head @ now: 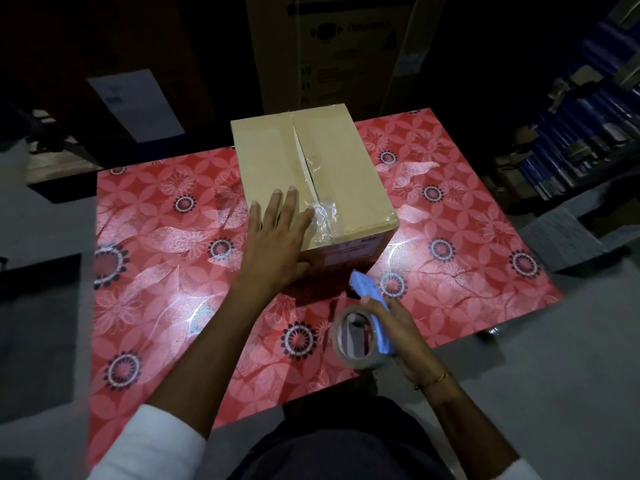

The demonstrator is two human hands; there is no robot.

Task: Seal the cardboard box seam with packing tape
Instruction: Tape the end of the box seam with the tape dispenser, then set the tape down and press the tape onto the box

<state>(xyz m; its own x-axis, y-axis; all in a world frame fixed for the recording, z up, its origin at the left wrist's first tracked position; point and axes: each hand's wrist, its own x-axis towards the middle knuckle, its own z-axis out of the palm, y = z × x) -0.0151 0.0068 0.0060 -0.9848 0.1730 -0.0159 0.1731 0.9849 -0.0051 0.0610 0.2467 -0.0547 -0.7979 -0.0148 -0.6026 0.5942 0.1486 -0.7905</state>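
Observation:
A brown cardboard box [346,168] stands on a red floral table [156,271], its two top flaps meeting at a centre seam [304,157]. Clear packing tape [323,213] lies crinkled over the near end of the seam and runs down the front face. My left hand [277,237] rests flat on the box's near left top, fingers spread, the forefinger touching the tape. My right hand [398,327] hovers in front of the box, gripping a tape roll [356,337] together with a light blue cutter [370,292].
A tall printed carton [339,46] stands behind the table. Shelves of blue books [588,133] fill the right side. A white sheet of paper [135,105] lies at the back left. A grey floor surrounds the table.

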